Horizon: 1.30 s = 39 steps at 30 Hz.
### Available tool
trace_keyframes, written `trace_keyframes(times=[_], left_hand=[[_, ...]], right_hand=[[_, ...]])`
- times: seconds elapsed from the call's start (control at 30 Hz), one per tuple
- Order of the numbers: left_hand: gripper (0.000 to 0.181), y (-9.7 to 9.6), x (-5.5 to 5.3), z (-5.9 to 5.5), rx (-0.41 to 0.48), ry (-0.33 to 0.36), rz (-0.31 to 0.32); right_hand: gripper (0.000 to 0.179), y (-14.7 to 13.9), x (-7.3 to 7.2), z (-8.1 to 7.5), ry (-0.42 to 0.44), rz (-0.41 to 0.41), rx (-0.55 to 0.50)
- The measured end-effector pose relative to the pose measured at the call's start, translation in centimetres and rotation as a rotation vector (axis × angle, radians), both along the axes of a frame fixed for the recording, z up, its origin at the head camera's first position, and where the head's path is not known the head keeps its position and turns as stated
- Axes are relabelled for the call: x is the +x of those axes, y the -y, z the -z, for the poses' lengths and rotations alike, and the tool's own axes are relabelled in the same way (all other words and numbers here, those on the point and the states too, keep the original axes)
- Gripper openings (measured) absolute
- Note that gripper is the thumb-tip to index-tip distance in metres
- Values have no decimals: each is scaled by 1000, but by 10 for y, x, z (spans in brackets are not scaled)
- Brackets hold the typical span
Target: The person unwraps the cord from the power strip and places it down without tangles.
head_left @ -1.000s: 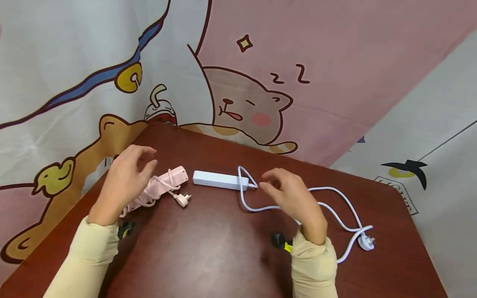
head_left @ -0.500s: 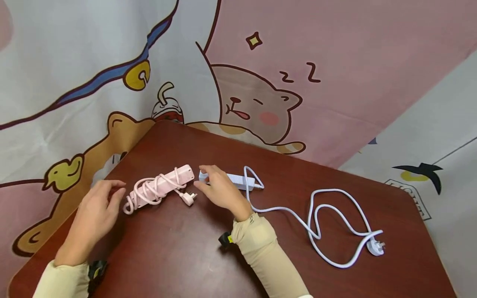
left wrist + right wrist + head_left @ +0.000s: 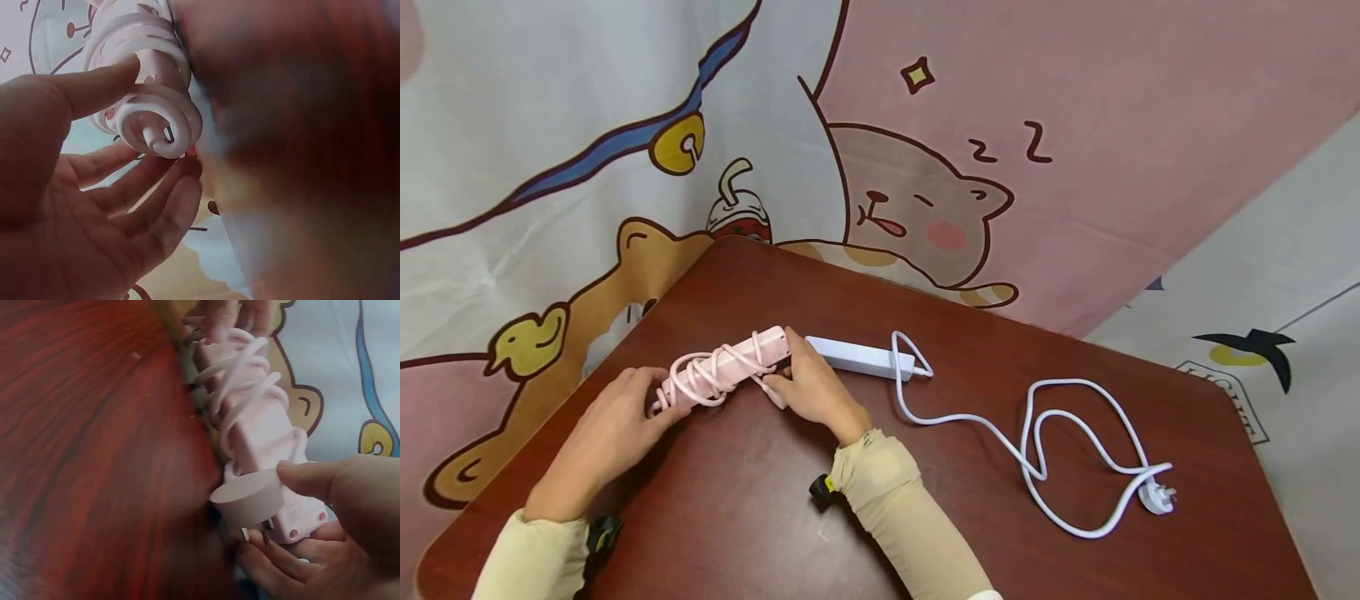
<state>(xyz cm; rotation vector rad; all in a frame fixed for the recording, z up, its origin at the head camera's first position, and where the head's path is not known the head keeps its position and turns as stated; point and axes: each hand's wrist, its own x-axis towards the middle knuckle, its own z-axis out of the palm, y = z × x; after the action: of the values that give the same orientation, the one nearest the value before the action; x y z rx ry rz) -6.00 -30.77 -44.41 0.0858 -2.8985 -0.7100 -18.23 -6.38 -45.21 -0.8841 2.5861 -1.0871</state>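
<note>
Hands: your left hand [image 3: 601,435] and right hand [image 3: 818,387] have closed in.
Eight-o'clock end: left fingers hold the cord-wrapped pink plastic power strip [image 3: 722,371].
Strip: between your hands.
Two-o'clock end: right fingers hold it.
Grip: seemingly being secured; next calls for even support.

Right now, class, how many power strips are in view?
2: a pink power strip, held between the left hand and right hand, and a white power strip, lying on the table.
</note>
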Motion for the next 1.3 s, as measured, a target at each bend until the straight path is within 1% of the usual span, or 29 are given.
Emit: trace_keyframes(times=[0.13, 0.2, 0.23, 0.3, 0.4, 0.5, 0.57, 0.63, 0.7, 0.8, 0.83, 0.9, 1.0, 1.07, 1.13, 1.17, 1.23, 1.3], left_hand=[[64, -3, -4, -1, 9, 45, 10], [63, -4, -6, -1, -6, 49, 8], [61, -5, -6, -1, -16, 44, 3], [56, -6, -7, -1, -33, 26, -10], [53, -7, -6, -2, -43, -1, -24], [56, -7, -5, -4, -47, -46, -31], [58, -9, -6, -6, -46, -92, -27], [60, -12, -9, -9, -44, -158, -15], [62, -17, -15, -14, -35, -235, 9], [62, -28, -26, -23, -8, -349, 59], [61, -35, -32, -27, 15, -378, 81], [59, -49, -45, -34, 93, -416, 129], [56, -72, -66, -42, 230, -439, 189], [53, -88, -79, -48, 322, -446, 219], [54, -106, -90, -53, 387, -448, 235], [55, -115, -95, -56, 412, -445, 243], [59, -133, -106, -60, 435, -443, 269], [63, -150, -116, -63, 433, -449, 303]], right_hand=[[98, 5, 7, 6, 11, 34, 14], [107, 8, 11, 9, 7, 56, 39], [109, 9, 12, 10, 1, 63, 47], [107, 9, 15, 11, -21, 74, 55], [99, 6, 16, 9, -56, 94, 46], [94, -2, 16, 1, -81, 101, 22], [93, -10, 16, -6, -93, 107, -11], [91, -18, 14, -15, -92, 121, -59], [89, -28, 12, -26, -74, 144, -124], [86, -47, 9, -42, -52, 204, -216], [85, -55, 8, -48, -61, 233, -243], [83, -73, 7, -59, -90, 289, -291], [81, -99, 7, -72, -139, 378, -338], [80, -115, 6, -78, -139, 419, -379], [78, -131, 5, -81, -125, 458, -414], [77, -139, 4, -81, -110, 478, -432], [75, -155, 2, -83, -67, 519, -469], [72, -170, 0, -85, -33, 565, -487]])
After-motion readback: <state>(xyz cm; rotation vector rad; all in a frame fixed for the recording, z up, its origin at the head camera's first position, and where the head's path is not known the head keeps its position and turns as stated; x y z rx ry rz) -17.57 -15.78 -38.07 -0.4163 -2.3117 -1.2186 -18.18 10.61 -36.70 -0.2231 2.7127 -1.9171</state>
